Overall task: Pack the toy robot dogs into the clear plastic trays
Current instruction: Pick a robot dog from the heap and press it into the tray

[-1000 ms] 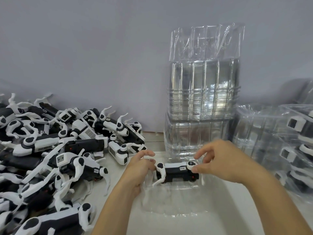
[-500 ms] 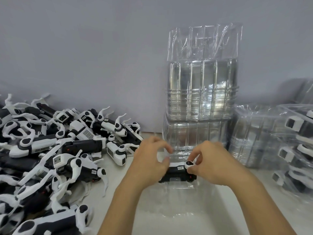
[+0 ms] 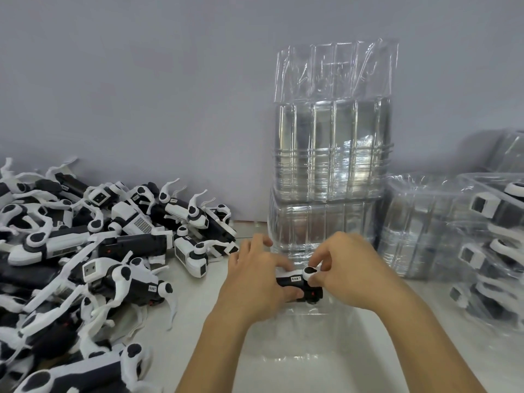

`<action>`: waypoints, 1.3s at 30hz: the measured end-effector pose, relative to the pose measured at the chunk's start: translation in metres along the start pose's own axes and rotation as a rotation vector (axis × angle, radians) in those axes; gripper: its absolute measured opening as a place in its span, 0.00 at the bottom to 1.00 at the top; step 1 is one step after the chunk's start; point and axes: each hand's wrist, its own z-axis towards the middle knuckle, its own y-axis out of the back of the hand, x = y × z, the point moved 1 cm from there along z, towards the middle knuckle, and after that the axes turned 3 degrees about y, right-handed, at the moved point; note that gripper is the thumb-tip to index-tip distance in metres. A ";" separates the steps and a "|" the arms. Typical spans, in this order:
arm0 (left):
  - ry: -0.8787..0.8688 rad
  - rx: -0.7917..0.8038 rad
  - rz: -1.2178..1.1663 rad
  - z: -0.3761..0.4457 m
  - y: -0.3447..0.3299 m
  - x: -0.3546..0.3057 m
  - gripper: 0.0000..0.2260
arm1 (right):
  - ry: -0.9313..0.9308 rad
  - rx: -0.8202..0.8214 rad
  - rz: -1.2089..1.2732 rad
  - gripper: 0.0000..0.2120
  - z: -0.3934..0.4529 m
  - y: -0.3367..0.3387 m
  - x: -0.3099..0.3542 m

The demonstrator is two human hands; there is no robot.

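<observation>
Both hands were on one toy robot dog (image 3: 299, 283), which lay on its side at the far end of a clear plastic tray (image 3: 309, 350) resting on the white table (image 3: 453, 336) near its front edge. The left hand (image 3: 255, 282) gripped the dog's black body, fingers curled over its top and thumb underneath. The right hand (image 3: 348, 268) pinched the white round leg joint at the dog's right end between thumb and forefinger.

Compared with a second before, the left hand had moved from the dog's left end, beside the tray, onto the body itself, hiding the white leg that was visible then. The right hand's fingers, then more spread, had closed in on the joint. The dog stayed in much the same spot in the tray.

A heap of loose robot dogs (image 3: 85, 265) covered the table's left side. A tall stack of empty trays (image 3: 331, 148) stood against the wall behind the hands, and packed trays (image 3: 487, 251) lay along the right edge.
</observation>
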 end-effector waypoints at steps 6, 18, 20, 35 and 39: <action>0.013 -0.004 0.009 0.002 -0.002 0.000 0.19 | -0.003 -0.024 0.041 0.10 0.002 -0.002 -0.005; 0.034 -0.033 -0.015 0.002 -0.003 0.000 0.18 | -0.024 0.192 0.171 0.12 -0.003 0.020 -0.013; 0.035 -0.039 -0.009 0.001 -0.003 0.000 0.18 | -0.024 0.170 0.145 0.12 -0.003 0.021 -0.012; 0.037 -0.035 0.001 -0.001 -0.002 -0.002 0.17 | -0.061 0.219 0.021 0.23 -0.009 0.018 0.009; 0.045 -0.034 0.008 0.000 -0.002 -0.003 0.17 | -0.077 0.233 -0.016 0.23 -0.011 0.019 0.012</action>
